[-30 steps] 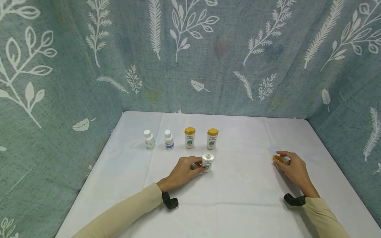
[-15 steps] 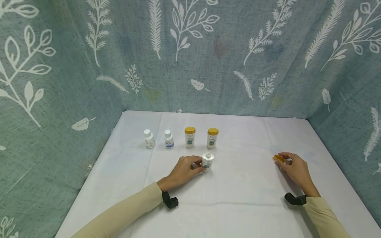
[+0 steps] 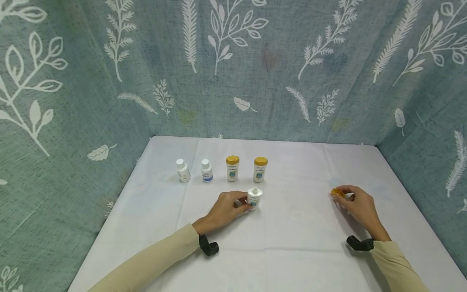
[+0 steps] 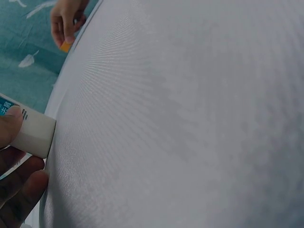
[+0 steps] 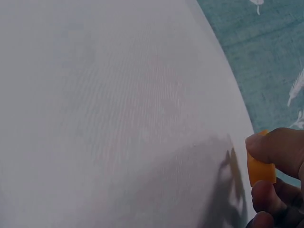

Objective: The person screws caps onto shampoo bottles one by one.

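Observation:
A white bottle (image 3: 254, 198) without a cap stands on the table, its narrow neck bare. My left hand (image 3: 227, 209) holds it from the left side, thumb in front. In the left wrist view the bottle (image 4: 35, 133) shows part of a blue label beside the thumb. Over to the right, my right hand (image 3: 359, 206) pinches a yellow cap (image 3: 337, 193) between thumb and fingers. The right wrist view shows this cap (image 5: 260, 166) held above the cloth, with its shadow on the cloth below.
Behind the left hand stand two white-capped bottles (image 3: 183, 171) and two yellow-capped bottles (image 3: 232, 168) in a row. A white cloth (image 3: 299, 239) covers the table. Patterned green curtains (image 3: 270, 101) rise at the back and both sides.
My right hand has shifted slightly right, then back left, and the yellow cap in its fingers has tilted. The left hand and the bottle have stayed put.

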`<state>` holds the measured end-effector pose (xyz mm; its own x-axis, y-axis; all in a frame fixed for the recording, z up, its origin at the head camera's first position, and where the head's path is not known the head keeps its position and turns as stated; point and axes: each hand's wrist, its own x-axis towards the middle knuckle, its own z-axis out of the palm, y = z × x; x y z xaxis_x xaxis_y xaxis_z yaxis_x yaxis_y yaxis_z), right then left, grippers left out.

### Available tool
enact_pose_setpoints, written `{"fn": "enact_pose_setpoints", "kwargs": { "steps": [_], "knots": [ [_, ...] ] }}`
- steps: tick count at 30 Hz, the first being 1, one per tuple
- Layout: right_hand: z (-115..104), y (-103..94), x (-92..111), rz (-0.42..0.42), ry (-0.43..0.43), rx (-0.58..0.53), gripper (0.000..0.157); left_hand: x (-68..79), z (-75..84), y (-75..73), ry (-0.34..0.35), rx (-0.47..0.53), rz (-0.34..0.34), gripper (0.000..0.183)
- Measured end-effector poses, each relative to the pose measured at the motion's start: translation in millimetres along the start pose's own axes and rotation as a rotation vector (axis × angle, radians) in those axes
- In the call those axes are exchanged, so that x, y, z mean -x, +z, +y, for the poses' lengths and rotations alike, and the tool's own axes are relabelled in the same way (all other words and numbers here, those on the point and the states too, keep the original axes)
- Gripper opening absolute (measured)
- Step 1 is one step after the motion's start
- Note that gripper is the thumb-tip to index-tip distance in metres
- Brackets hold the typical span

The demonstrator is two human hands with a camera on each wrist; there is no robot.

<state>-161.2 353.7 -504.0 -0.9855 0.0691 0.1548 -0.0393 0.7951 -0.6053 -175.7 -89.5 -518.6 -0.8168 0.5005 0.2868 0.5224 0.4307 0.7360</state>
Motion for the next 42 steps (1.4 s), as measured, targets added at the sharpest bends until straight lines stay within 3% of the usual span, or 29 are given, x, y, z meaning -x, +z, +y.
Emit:
{"fn": "enact_pose_setpoints", "kwargs": {
  "steps": [19, 42],
  "knots": [
    [-43, 17.6, -4, -0.004, -0.198, -0.011, 0.034, 1.1, -1.4, 0.0, 0.012, 0.008, -0.001, 0.018],
    [-90, 40.2, -12, -0.091, -0.316, -0.120, 0.032, 2.4, -0.8, -0.4, 0.016, -0.001, 0.005, 0.027]
  ]
}}
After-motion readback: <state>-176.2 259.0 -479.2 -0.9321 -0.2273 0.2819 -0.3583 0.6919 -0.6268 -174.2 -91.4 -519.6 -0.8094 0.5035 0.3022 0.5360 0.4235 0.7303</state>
